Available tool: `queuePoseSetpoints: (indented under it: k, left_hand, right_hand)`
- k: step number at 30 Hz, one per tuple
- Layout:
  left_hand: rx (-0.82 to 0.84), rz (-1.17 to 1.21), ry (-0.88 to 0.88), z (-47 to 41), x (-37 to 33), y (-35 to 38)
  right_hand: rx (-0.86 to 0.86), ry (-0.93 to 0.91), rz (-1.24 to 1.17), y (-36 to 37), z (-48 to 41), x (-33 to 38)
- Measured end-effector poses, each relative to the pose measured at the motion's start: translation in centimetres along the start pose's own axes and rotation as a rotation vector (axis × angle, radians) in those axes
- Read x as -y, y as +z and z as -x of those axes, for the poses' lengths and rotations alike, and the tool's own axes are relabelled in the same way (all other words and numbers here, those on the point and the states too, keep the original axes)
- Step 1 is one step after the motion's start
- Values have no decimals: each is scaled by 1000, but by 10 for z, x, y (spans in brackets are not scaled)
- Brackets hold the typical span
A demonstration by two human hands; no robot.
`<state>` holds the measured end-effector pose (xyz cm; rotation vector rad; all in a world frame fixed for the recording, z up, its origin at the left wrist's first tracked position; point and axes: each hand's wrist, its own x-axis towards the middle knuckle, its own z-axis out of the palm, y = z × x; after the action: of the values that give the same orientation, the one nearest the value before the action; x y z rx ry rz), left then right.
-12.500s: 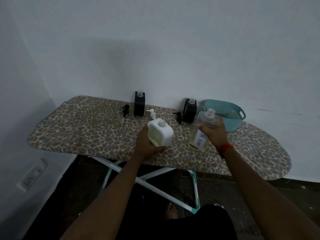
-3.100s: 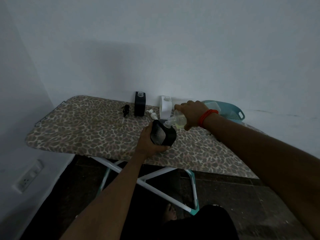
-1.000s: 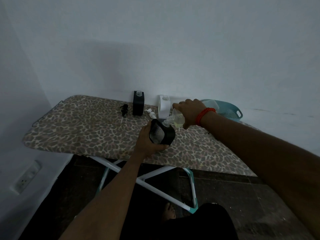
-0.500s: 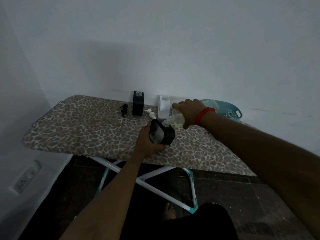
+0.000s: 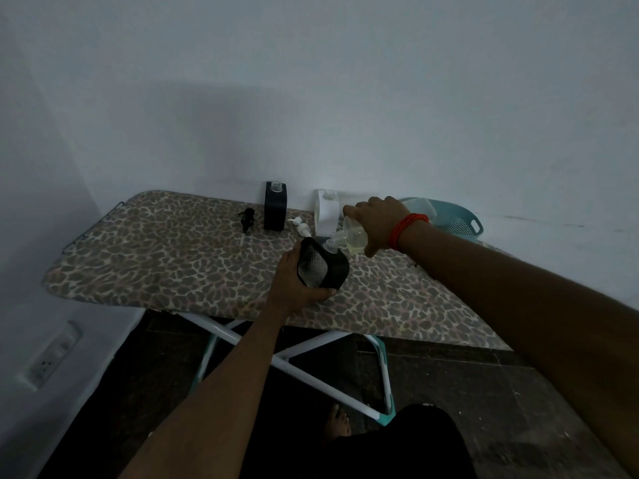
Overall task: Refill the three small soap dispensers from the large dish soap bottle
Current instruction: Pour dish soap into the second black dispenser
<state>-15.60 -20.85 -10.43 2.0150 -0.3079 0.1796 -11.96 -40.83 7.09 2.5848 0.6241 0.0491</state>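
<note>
My left hand (image 5: 294, 285) grips a black soap dispenser (image 5: 323, 267), tilted, above the leopard-print ironing board (image 5: 166, 257). My right hand (image 5: 377, 219) holds the large clear soap bottle (image 5: 352, 235) tipped over, its neck at the black dispenser's opening. A second black dispenser (image 5: 275, 210) and a white dispenser (image 5: 326, 212) stand uncapped at the back of the board. A black pump (image 5: 247, 219) and a white pump (image 5: 301, 228) lie beside them.
A teal basket (image 5: 456, 221) sits at the back right of the board, partly behind my right wrist. White walls close in on the left and behind. The board's white legs (image 5: 294, 354) cross below. A wall socket (image 5: 52, 357) sits low on the left.
Over the last second both hands and bottles have held nearly still in the pouring pose. Much earlier my left hand held the white dispenser, which now stands at the back.
</note>
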Motion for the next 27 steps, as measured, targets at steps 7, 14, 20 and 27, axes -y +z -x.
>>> queuePoseSetpoints:
  k: [7,14,20,27]
  left_hand:
    - [-6,1,-7,0,-1,0]
    - [12,19,2,-2,-1,-1]
    - [-1,9,-11,1,-1,0]
    - [9,11,-8,0,-2,-1]
  right_hand:
    - [10,-1,8,-2,0,1]
    - [11,2,5,-1,0,2]
    - [16,5,10,-1,-1,2]
    - [31,6,2,-1,-1,2]
